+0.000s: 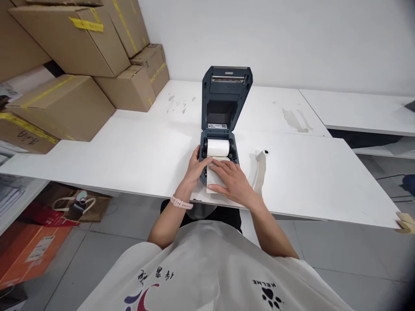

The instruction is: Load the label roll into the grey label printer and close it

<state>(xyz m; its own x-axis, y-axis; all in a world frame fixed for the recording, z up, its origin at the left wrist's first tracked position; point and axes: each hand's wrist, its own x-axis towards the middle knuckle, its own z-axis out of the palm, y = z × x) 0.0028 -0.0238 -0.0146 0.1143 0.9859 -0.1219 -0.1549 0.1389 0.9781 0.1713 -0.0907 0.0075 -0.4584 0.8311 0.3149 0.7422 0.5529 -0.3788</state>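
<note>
A dark blue-grey label printer stands on the white table with its lid raised. Inside it sits a roll of white labels, its end drawn toward me as a label strip that hangs over the printer's front. My left hand grips the printer's left side, thumb pressed on the strip's left edge. Flat across the strip lies my right hand, fingers stretched out. Part of the strip and the printer's front are hidden under my hands.
Right of the printer, an empty roll core trails a curled backing strip. Cardboard boxes are stacked at the table's left. The table has its front edge just before my body. Below left are an orange box and a paper bag.
</note>
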